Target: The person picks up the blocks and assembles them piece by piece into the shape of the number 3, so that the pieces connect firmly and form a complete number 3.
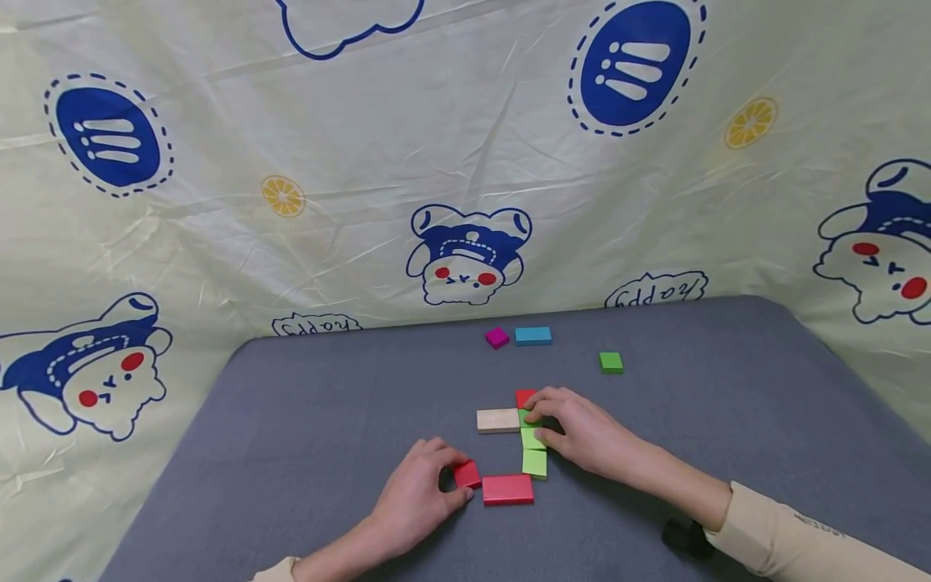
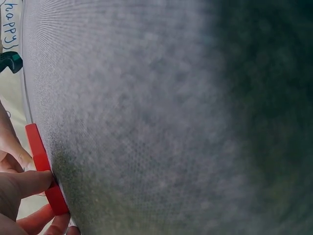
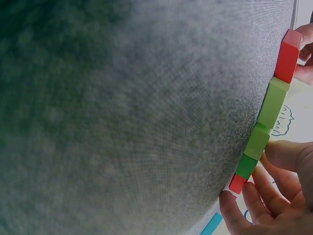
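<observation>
In the head view my left hand [image 1: 413, 495] pinches a small red square block [image 1: 468, 474] between thumb and fingers, at the left end of a red rectangular block [image 1: 507, 490]. From there a column runs away from me: a light green block [image 1: 534, 463], another light green block [image 1: 532, 439], a green block [image 1: 527, 418] and a red block [image 1: 524, 397]. My right hand [image 1: 582, 428] touches the column's right side, its thumb at the farther light green block and its fingers by the green and red ones. A pale wooden block [image 1: 498, 420] abuts the green block's left side.
Toward the far edge of the grey table [image 1: 349, 396] lie a magenta block [image 1: 497, 338], a blue rectangular block [image 1: 533, 335] and a loose green block [image 1: 611, 362]. A dark object [image 1: 687, 539] sits beneath the right forearm. A printed white cloth [image 1: 364, 162] hangs behind.
</observation>
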A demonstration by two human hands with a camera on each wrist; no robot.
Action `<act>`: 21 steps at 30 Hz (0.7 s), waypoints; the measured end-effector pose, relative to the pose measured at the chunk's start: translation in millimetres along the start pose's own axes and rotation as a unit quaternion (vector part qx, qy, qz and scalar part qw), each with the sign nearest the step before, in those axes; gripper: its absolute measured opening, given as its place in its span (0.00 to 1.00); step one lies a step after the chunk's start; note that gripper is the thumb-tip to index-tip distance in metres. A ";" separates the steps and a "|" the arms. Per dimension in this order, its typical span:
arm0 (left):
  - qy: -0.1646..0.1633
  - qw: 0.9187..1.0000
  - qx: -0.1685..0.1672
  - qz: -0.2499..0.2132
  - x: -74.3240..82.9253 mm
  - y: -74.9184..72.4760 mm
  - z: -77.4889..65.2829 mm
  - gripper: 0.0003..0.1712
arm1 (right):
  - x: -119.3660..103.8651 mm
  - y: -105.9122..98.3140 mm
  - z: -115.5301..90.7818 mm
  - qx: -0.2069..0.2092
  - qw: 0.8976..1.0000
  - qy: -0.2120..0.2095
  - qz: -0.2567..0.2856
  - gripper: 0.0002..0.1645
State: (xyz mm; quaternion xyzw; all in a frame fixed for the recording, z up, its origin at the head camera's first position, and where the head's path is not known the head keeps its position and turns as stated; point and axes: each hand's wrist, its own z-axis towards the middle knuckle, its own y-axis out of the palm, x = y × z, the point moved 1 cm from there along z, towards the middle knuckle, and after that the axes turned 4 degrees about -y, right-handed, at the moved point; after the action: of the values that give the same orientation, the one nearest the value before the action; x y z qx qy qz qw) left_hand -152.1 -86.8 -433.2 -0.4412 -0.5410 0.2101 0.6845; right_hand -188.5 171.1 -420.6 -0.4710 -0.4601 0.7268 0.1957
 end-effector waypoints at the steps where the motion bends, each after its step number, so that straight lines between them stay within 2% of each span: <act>1: -0.002 1.000 -0.001 0.000 0.2 0.2 0.2 0.16 | 0.1 0.1 0.1 0.000 1.000 0.000 -0.001 0.11; 13: 0.000 1.000 0.006 0.007 0.7 2.0 -0.2 0.16 | -0.1 -0.7 -0.9 0.007 1.000 -0.011 -0.004 0.10; 18: 0.012 1.000 0.017 0.001 0.4 2.5 -1.0 0.20 | 0.2 -0.3 -1.2 0.008 1.000 -0.015 -0.007 0.10; 21: 0.000 1.000 0.009 -0.011 0.1 1.6 -0.5 0.21 | 0.6 0.1 -1.1 0.008 1.000 -0.015 -0.009 0.11</act>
State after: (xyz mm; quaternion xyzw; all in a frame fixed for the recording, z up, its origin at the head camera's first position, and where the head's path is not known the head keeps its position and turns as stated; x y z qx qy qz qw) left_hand -151.2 -86.1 -434.5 -0.4290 -0.5440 0.2079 0.6905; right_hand -187.9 172.1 -421.1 -0.4542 -0.4613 0.7359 0.1985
